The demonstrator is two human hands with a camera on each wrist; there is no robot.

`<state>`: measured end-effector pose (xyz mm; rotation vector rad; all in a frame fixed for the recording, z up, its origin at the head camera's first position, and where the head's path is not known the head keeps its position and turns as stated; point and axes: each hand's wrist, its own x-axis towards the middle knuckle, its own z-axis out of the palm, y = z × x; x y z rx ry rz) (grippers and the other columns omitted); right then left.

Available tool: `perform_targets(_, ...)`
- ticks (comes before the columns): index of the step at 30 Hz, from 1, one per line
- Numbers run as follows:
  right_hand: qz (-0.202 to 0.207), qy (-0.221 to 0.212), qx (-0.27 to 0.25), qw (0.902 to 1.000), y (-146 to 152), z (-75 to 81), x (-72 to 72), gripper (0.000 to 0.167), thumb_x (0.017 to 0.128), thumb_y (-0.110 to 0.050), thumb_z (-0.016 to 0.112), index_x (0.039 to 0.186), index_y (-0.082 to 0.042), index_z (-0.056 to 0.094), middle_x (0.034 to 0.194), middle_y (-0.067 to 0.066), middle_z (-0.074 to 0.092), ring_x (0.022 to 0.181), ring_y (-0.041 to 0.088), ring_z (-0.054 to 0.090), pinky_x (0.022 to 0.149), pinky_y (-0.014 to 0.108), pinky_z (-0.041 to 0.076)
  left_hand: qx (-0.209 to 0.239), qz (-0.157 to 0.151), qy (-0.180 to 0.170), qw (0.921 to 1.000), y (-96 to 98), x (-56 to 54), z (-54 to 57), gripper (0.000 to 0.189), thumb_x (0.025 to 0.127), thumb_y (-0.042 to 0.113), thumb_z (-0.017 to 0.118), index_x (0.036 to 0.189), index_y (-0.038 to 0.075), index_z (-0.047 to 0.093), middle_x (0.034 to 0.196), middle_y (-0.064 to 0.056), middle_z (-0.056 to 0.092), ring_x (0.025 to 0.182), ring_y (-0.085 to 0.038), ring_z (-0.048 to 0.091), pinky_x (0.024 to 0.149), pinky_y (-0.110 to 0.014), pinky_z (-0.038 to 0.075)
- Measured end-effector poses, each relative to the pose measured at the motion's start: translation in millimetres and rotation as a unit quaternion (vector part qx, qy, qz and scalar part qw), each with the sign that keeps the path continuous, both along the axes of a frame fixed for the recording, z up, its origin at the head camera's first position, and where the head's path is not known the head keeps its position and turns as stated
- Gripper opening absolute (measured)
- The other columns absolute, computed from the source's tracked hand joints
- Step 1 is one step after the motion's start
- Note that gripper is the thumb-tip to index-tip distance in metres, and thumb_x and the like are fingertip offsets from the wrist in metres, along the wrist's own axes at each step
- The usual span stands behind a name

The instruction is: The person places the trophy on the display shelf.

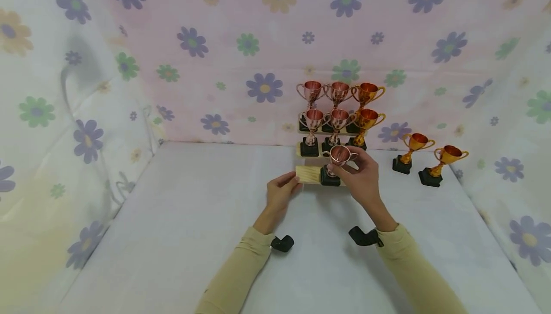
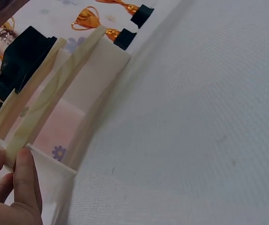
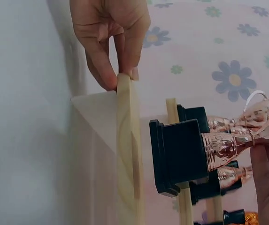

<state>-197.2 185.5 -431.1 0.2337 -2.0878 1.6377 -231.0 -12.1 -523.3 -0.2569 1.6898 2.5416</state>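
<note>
My left hand (image 1: 280, 193) pinches the left end of the lowest wooden shelf board (image 1: 307, 174) between thumb and fingers; the left wrist view shows the fingers (image 2: 25, 180) on that end. A small rose-gold trophy (image 1: 340, 156) with a black square base is in my right hand (image 1: 365, 179), the thumb and fingers gripping its cup and stem. In the right wrist view a gap separates the trophy's base (image 3: 179, 157) from the board (image 3: 127, 140), so it hangs just above. Behind it, rose-gold trophies (image 1: 314, 121) and gold trophies (image 1: 367, 121) stand on two higher steps.
Two gold trophies stand on the white table to the right, one nearer the back (image 1: 413, 147) and one further right (image 1: 445, 158). White supports (image 3: 96, 105) hold the board above the table (image 1: 193, 218). Flowered cloth (image 1: 236, 17) hangs behind and at both sides.
</note>
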Motion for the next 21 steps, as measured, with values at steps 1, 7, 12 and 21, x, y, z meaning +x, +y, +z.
perform_targets(1,0.002,0.000,0.002,1.0000,-3.0,-0.8,-3.4,0.048,0.079,0.007,0.083,0.124,0.006,0.064,0.112,0.008,0.067,0.093,0.004,0.062,0.081,0.012,0.057,-0.001,0.000,0.000,1.0000,0.5,-0.1,-0.4,0.032,0.092,-0.006,0.069,0.123,-0.012,0.066,0.108,-0.017,0.067,0.084,-0.013,0.070,0.082,-0.025,0.062)
perform_targets(7,0.025,-0.022,0.000,0.9995,-20.5,2.1,-15.3,0.049,0.080,0.004,0.084,0.124,0.008,0.063,0.117,0.025,0.065,0.092,0.006,0.061,0.080,0.011,0.057,-0.007,-0.005,-0.010,0.9999,1.6,0.4,0.3,0.031,0.093,-0.003,0.070,0.124,-0.010,0.066,0.111,-0.018,0.067,0.087,-0.013,0.070,0.083,-0.025,0.062)
perform_targets(12,0.025,-0.047,0.015,0.9985,-34.3,18.4,-9.3,0.045,0.083,0.004,0.081,0.123,0.013,0.061,0.114,0.028,0.065,0.090,0.009,0.060,0.077,0.009,0.055,-0.003,-0.011,-0.017,0.9998,1.0,0.2,2.4,0.032,0.094,-0.002,0.070,0.124,-0.009,0.066,0.113,-0.018,0.067,0.086,-0.013,0.070,0.084,-0.025,0.062)
perform_targets(21,0.022,-0.056,0.000,0.9982,-50.6,23.3,-12.9,0.045,0.085,0.001,0.080,0.123,0.012,0.060,0.113,0.023,0.059,0.092,0.012,0.058,0.076,0.009,0.055,0.010,-0.010,-0.010,0.9999,-1.7,-0.3,5.0,0.031,0.093,-0.006,0.069,0.123,-0.013,0.065,0.110,-0.018,0.070,0.081,-0.013,0.072,0.082,-0.026,0.062)
